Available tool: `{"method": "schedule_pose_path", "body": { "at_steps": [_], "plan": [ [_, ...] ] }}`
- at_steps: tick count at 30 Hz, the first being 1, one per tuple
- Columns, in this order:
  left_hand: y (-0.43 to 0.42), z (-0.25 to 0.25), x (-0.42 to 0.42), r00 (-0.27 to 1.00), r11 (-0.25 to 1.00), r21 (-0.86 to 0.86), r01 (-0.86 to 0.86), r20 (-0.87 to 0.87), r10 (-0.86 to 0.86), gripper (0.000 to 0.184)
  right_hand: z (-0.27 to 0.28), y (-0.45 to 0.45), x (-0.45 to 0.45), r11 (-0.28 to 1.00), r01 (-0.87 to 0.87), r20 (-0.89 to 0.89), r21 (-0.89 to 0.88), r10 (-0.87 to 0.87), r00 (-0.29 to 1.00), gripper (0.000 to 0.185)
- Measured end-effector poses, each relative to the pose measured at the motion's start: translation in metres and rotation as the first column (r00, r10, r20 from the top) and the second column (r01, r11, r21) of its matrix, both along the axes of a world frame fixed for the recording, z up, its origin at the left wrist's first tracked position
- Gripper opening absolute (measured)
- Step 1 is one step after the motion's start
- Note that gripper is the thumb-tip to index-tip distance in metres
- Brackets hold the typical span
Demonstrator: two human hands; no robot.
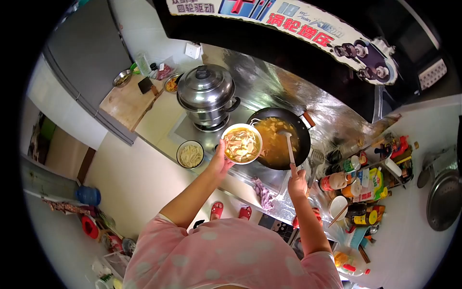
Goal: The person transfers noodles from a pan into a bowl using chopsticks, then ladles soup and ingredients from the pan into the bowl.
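My left hand (222, 160) is closed on the side of a white bowl (243, 143) filled with noodles, sliced pieces and broth. The bowl is held up beside the left edge of a black wok (305, 132), partly overlapping it in view. Brown soup with chunks (273, 149) fills the wok. In my right hand (297, 181) is the handle of a ladle (290, 144), whose head lies at the soup's surface. Just left of my left hand stands a bowl of plain noodles (190, 154) on the counter.
A steel steamer pot (206, 91) stands on the left burner. Further left lies a wooden cutting board (127, 101) with a cleaver (145, 85). Several sauce bottles (334, 181) crowd the right side. A purple cloth (263, 193) hangs at the counter's front edge.
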State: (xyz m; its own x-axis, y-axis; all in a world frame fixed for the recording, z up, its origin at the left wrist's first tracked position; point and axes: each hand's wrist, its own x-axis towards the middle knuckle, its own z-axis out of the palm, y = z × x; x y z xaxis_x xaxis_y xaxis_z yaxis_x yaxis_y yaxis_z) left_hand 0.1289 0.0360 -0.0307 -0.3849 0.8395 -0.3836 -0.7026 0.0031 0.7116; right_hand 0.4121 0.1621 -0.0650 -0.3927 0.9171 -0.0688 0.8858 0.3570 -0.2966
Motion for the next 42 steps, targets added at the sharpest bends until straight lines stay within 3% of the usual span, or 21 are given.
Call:
{"method": "schedule_pose_path", "body": {
  "at_steps": [5, 7, 8, 11, 14, 17, 21, 23, 26, 30, 35, 42],
  "plan": [
    [-0.022, 0.006, -0.015, 0.998, 0.999, 0.036, 0.009, 0.067, -0.011, 0.057, 0.011, -0.005, -0.009, 0.998, -0.064, -0.022, -0.017, 0.063, 0.998, 0.058],
    [-0.036, 0.021, -0.019, 0.997, 0.999, 0.038, 0.005, 0.083, -0.009, 0.057, 0.006, -0.008, -0.013, 0.939, -0.142, -0.016, 0.315, 0.154, 0.988, 0.056],
    [-0.043, 0.032, -0.021, 0.996, 0.998, 0.059, -0.001, 0.085, -0.004, 0.057, 0.009, -0.009, -0.018, 0.903, -0.147, -0.093, 0.404, 0.201, 0.975, 0.051],
    [-0.064, 0.023, -0.043, 0.997, 0.997, 0.070, -0.040, 0.062, 0.035, 0.056, 0.046, -0.032, -0.055, 0.850, -0.195, -0.288, 0.490, 0.369, 0.884, 0.042],
    [-0.095, 0.025, -0.072, 0.999, 0.999, 0.023, -0.045, 0.025, 0.044, 0.055, 0.062, -0.062, -0.101, 0.941, -0.300, -0.514, 0.157, 0.337, 0.789, 0.034],
    [-0.131, 0.026, -0.107, 1.000, 1.000, 0.000, -0.006, -0.023, 0.006, 0.055, 0.071, -0.116, -0.167, 0.858, -0.443, -0.879, -0.258, -0.019, 0.476, 0.033],
    [-0.186, 0.032, -0.153, 0.995, 0.998, -0.060, -0.016, -0.095, 0.010, 0.053, 0.082, -0.175, -0.245, 0.614, -0.525, -0.791, -0.589, -0.307, 0.528, 0.056],
    [-0.211, 0.030, -0.175, 0.994, 0.996, -0.076, -0.040, -0.105, 0.031, 0.053, 0.095, -0.203, -0.282, 0.489, -0.534, -0.717, -0.690, -0.363, 0.594, 0.067],
    [-0.243, 0.028, -0.202, 0.990, 0.993, -0.074, -0.094, -0.108, 0.086, 0.054, 0.085, -0.228, -0.328, 0.306, -0.592, -0.667, -0.745, -0.352, 0.657, 0.066],
    [-0.272, 0.010, -0.243, 0.983, 0.984, -0.085, -0.156, -0.114, 0.146, 0.053, 0.076, -0.246, -0.388, 0.161, -0.619, -0.630, -0.769, -0.355, 0.690, 0.060],
    [-0.284, -0.001, -0.288, 0.960, 0.957, -0.133, -0.259, -0.144, 0.240, 0.051, 0.051, -0.253, -0.455, 0.120, -0.646, -0.642, -0.754, -0.343, 0.686, 0.060],
    [-0.259, -0.046, -0.376, 0.954, 0.947, -0.169, -0.272, -0.179, 0.242, 0.053, 0.003, -0.223, -0.554, 0.090, -0.599, -0.587, -0.796, -0.360, 0.725, 0.057]
  ]
}}
